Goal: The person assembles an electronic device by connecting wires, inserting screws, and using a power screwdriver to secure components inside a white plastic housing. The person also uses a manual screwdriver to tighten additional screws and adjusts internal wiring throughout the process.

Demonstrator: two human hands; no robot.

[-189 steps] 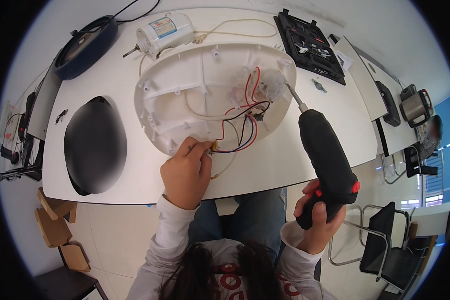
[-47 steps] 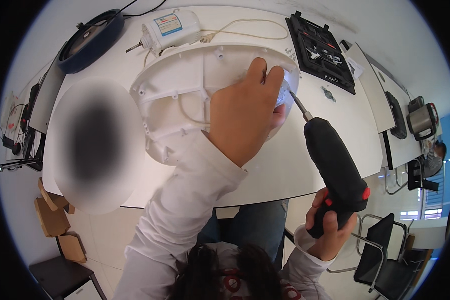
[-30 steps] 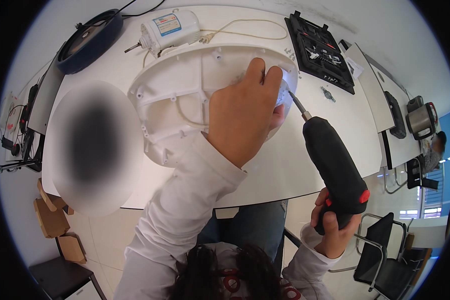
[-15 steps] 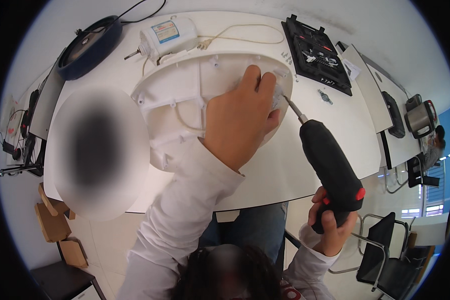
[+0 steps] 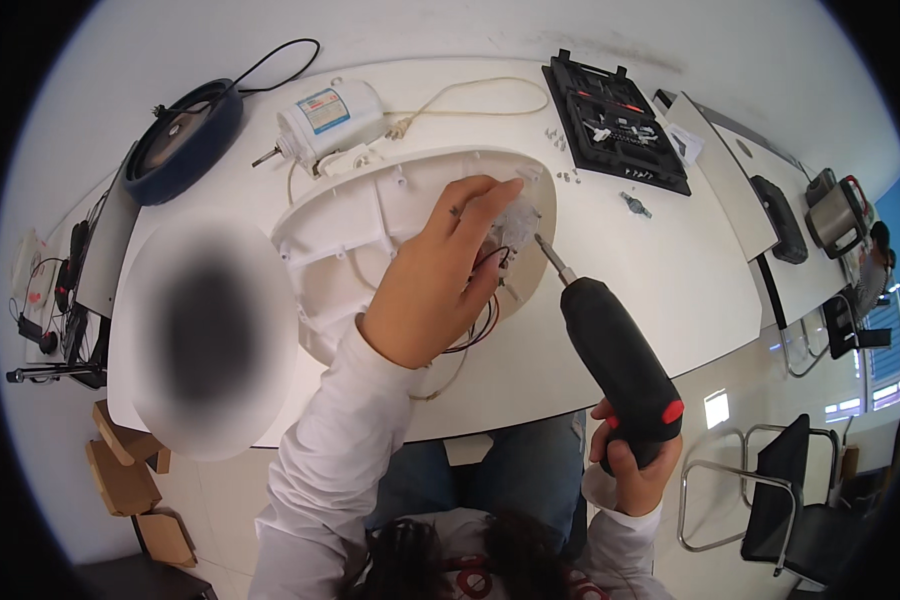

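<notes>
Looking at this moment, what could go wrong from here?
The black power screwdriver in the right hand points its bit close to the left hand; a slip might jab it. The wires beside the left hand might snag if it shifts. Small loose screws on the table might roll away if bumped.

Passable over the table, right of the screwdriver. Blocked behind the white shell by motor and cord, at far right by the tool case. Probably tight under the left grip; mostly hidden.
</notes>
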